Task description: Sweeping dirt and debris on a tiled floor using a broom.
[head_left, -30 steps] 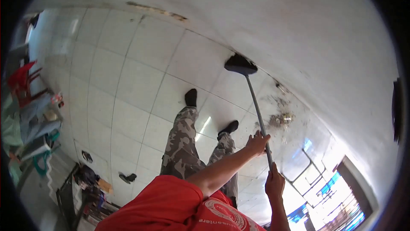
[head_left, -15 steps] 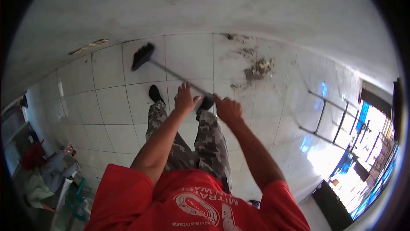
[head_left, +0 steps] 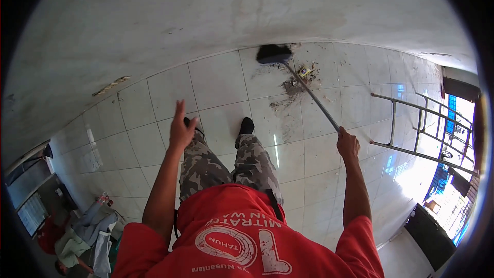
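Note:
My right hand (head_left: 348,144) is wrapped round the grey handle of a broom (head_left: 315,98), near its upper end. The broom's dark, wide head (head_left: 274,54) rests on the floor tiles close to the base of the wall, beside a patch of dirt. My left hand (head_left: 182,130) is off the broom, held out in the air over the floor in front of my left foot, with its fingers stretched and the thumb apart. Dirt and crumbled debris (head_left: 294,86) lie under and beside the handle, with a small yellowish scrap (head_left: 304,71) among them.
A pale wall (head_left: 216,10) runs along the far side, with a chipped strip (head_left: 111,86) low at left. A metal ladder-like frame (head_left: 393,123) stands at right near a bright doorway (head_left: 458,195). Another person (head_left: 77,237) is at the lower left, near a bottle (head_left: 104,197).
The broom head has swung from the left to the right, along the wall to the dirt. My left hand has let go of the handle and moved left; my right hand has moved right.

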`<state>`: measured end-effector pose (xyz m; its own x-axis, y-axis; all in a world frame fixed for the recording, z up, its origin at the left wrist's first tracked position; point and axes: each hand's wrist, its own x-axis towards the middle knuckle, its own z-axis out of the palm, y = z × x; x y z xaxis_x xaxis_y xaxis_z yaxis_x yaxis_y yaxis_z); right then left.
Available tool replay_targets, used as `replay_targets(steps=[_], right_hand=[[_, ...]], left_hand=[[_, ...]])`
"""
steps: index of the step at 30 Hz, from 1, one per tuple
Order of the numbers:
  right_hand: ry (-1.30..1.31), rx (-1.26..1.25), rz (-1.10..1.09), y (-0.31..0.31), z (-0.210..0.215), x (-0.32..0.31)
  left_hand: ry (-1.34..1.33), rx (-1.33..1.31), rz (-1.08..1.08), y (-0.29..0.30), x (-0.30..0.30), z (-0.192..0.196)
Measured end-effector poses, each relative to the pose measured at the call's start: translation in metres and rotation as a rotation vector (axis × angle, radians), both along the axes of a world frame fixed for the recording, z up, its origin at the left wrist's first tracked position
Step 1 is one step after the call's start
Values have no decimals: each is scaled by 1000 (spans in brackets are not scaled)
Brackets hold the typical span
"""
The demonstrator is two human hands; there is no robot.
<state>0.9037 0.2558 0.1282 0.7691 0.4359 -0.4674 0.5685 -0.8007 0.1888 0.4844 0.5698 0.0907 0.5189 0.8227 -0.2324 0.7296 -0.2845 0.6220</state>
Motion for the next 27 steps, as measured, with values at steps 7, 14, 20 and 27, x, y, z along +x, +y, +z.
replay_targets(steps=[7, 14, 20, 27], right_hand=[[96, 133, 91, -71, 68, -53], [185, 189, 137, -49, 38, -110], [102, 54, 142, -7, -40, -31], [2, 232, -53, -65, -23, 25]], left_hand=[[72, 48, 142, -3, -49, 31], [91, -14, 227, -14, -34, 49], [137, 101, 119, -15, -30, 82], [6, -86, 372, -37, -69, 86]])
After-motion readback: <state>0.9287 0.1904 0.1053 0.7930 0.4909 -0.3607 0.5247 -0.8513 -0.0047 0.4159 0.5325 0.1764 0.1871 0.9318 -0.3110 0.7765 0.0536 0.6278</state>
